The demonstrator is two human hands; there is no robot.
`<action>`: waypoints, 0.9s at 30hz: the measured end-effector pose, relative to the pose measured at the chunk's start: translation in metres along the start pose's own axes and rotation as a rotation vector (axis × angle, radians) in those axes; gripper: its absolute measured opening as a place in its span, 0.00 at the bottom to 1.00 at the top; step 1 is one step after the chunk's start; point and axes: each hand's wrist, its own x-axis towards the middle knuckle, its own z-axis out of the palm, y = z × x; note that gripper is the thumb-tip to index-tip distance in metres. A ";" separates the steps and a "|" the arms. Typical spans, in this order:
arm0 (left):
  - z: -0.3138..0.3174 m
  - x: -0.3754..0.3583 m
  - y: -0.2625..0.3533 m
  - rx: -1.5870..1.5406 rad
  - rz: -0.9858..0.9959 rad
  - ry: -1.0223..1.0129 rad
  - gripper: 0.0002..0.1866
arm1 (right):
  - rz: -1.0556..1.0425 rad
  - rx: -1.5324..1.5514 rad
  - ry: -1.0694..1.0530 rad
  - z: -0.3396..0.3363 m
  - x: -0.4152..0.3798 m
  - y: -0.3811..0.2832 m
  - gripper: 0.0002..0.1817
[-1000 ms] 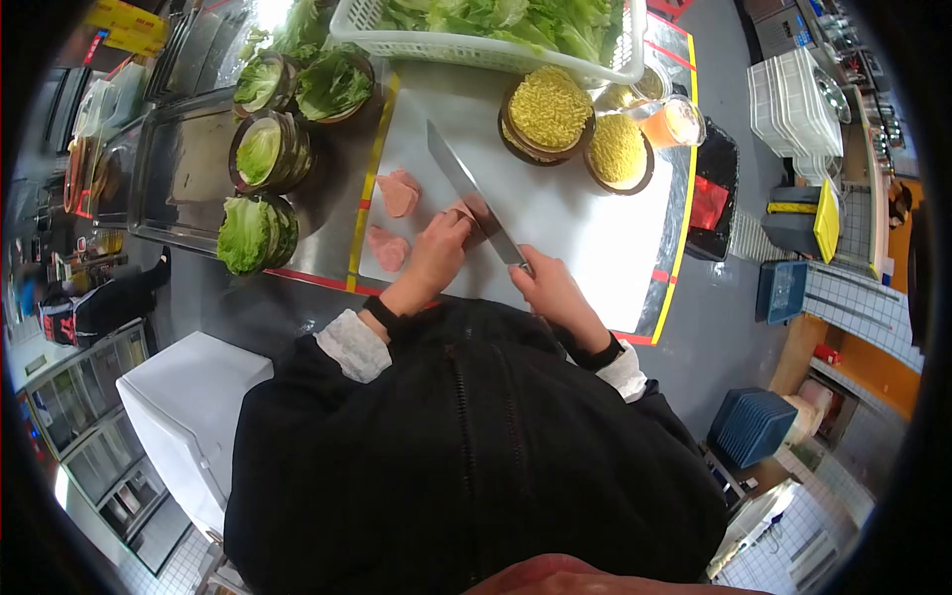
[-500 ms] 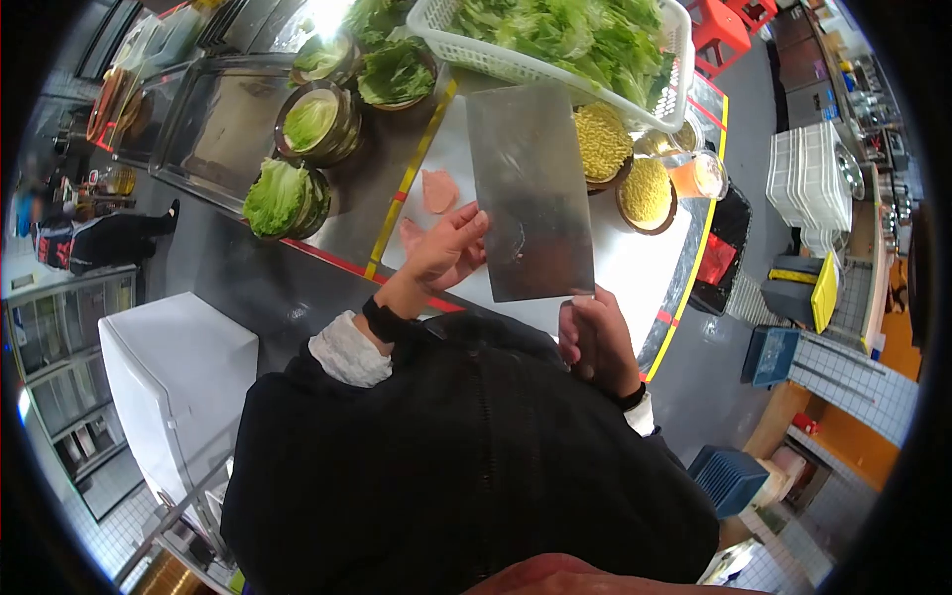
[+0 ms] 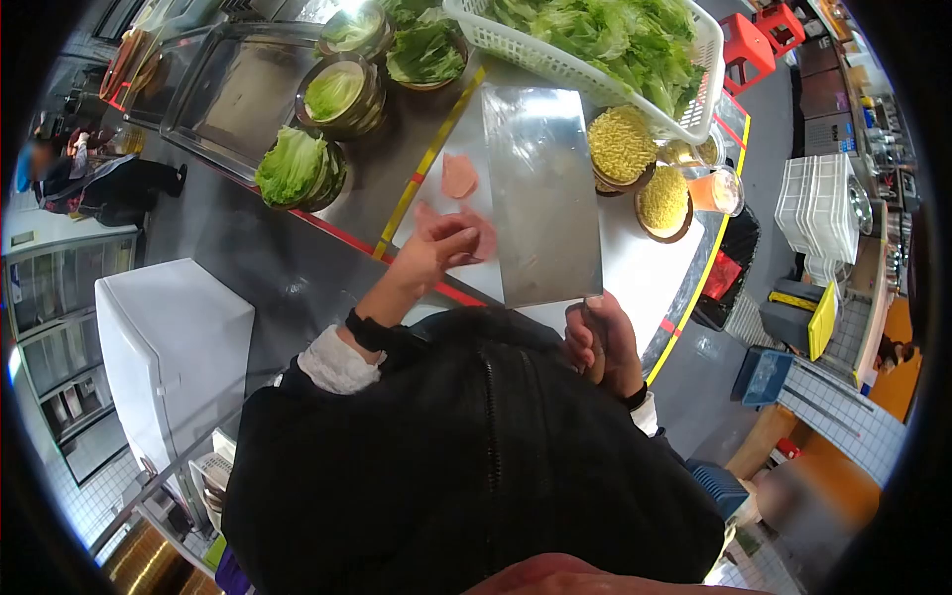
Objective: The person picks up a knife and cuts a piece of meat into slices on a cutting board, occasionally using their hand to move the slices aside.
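My right hand (image 3: 605,342) is wrapped round the handle of a large cleaver (image 3: 543,193). Its broad, shiny blade points away from me over the white cutting board (image 3: 635,263). Left of the blade, my left hand (image 3: 434,248) has its thumb and fingers pinched on a thin pink meat slice (image 3: 484,238), part of which is hidden by the fingers. Another pink slice (image 3: 459,177) lies flat on the board just beyond that hand. Two bowls of yellow noodles (image 3: 622,149) stand right of the cleaver.
A white basket of lettuce (image 3: 709,94) stands at the back. Stacked bowls with lettuce (image 3: 297,174) and a steel tray (image 3: 233,94) are on the left. An orange-filled cup (image 3: 716,191) is at the right edge. A person (image 3: 109,188) is far left.
My left hand has gone from loosely spread fingers beside the blade to a pinch on the pink slice. The cleaver's blade has tilted and catches more light. The view has shifted slightly.
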 end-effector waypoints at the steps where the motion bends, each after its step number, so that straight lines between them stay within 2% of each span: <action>1: -0.015 -0.001 -0.002 0.252 0.032 0.149 0.15 | -0.022 -0.079 0.065 0.005 -0.001 -0.004 0.17; 2: -0.030 -0.002 -0.003 0.505 0.064 0.297 0.14 | -0.046 -0.159 0.129 0.007 0.000 -0.006 0.17; 5: -0.069 0.000 -0.011 0.695 0.130 0.422 0.19 | -0.091 -0.178 0.174 -0.001 0.000 -0.009 0.17; 7: -0.059 -0.005 -0.005 0.734 0.115 0.482 0.17 | -0.108 -0.182 0.149 -0.005 0.000 -0.010 0.15; 9: -0.056 -0.006 -0.004 0.919 0.101 0.642 0.19 | -0.123 -0.201 0.198 -0.006 0.000 -0.011 0.13; 10: -0.055 -0.007 -0.003 0.921 0.097 0.640 0.19 | -0.124 -0.198 0.201 -0.006 -0.002 -0.010 0.13; 12: -0.050 -0.010 0.000 1.416 0.279 0.754 0.20 | -0.145 -0.329 0.296 -0.008 -0.003 -0.009 0.11; 13: -0.047 -0.011 0.000 1.419 0.278 0.748 0.20 | -0.147 -0.326 0.300 -0.008 -0.003 -0.009 0.11; 15: -0.038 -0.010 0.001 1.521 0.366 0.637 0.24 | -0.158 -0.529 0.440 -0.005 -0.004 -0.006 0.09; 16: -0.030 -0.010 -0.001 1.523 0.365 0.627 0.24 | -0.161 -0.524 0.448 0.000 -0.004 -0.005 0.09; 18: -0.007 -0.003 -0.010 1.490 0.368 0.235 0.25 | -0.128 -0.626 0.570 0.010 -0.004 -0.005 0.09; 19: 0.001 0.005 -0.016 1.491 0.372 0.230 0.25 | -0.133 -0.626 0.573 0.010 -0.003 -0.005 0.09; 21: 0.013 0.023 -0.028 1.805 0.557 0.044 0.29 | -0.167 -0.661 0.572 0.009 -0.002 -0.001 0.11; 22: 0.017 0.032 -0.031 1.806 0.560 0.038 0.29 | -0.168 -0.665 0.577 0.010 -0.002 -0.001 0.13; 24: 0.021 0.050 -0.037 2.059 0.662 0.020 0.34 | -0.176 -0.709 0.596 0.006 -0.005 0.001 0.14; 25: 0.017 0.058 -0.042 2.058 0.669 0.007 0.34 | -0.180 -0.755 0.613 0.003 -0.007 0.003 0.14; 27: 0.008 0.070 -0.055 2.143 0.821 -0.006 0.34 | -0.199 -0.756 0.617 -0.003 -0.010 0.005 0.14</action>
